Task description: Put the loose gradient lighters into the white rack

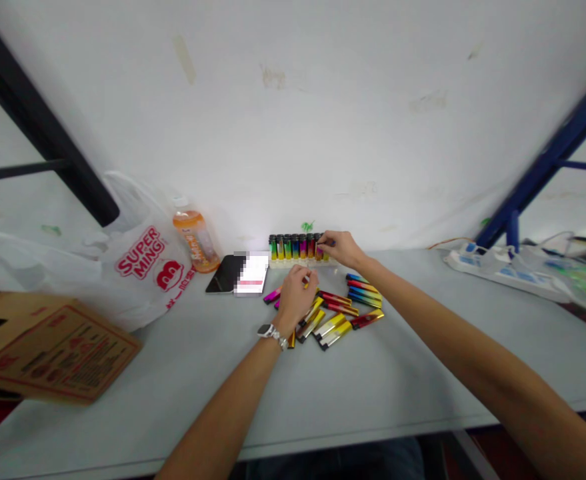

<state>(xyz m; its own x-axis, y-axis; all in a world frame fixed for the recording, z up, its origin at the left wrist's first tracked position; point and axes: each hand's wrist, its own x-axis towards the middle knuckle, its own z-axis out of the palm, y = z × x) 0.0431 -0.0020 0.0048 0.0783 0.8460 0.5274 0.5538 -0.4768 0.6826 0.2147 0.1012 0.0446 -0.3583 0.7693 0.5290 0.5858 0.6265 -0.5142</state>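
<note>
A row of upright lighters (295,248) with black tops and shiny multicoloured bodies stands in a pale holder (303,263) against the wall. My right hand (341,248) is at the row's right end, its fingers pinched on the upper part of a lighter there. Below the row, my left hand (297,293) hovers over or rests among loose lighters, fingers curled; what it holds, if anything, is hidden. Several yellow-and-silver lighters (333,333) lie near it, with red ones (339,300) beyond and blue-and-yellow ones (364,293) under my right forearm.
Left of the holder lie a dark tablet or phone (221,275), an orange drink bottle (196,240), a white plastic bag (143,267) and a cardboard box (57,353). A white power strip (505,277) runs along the right. Black (47,120) and blue (547,153) frame bars slant at the sides.
</note>
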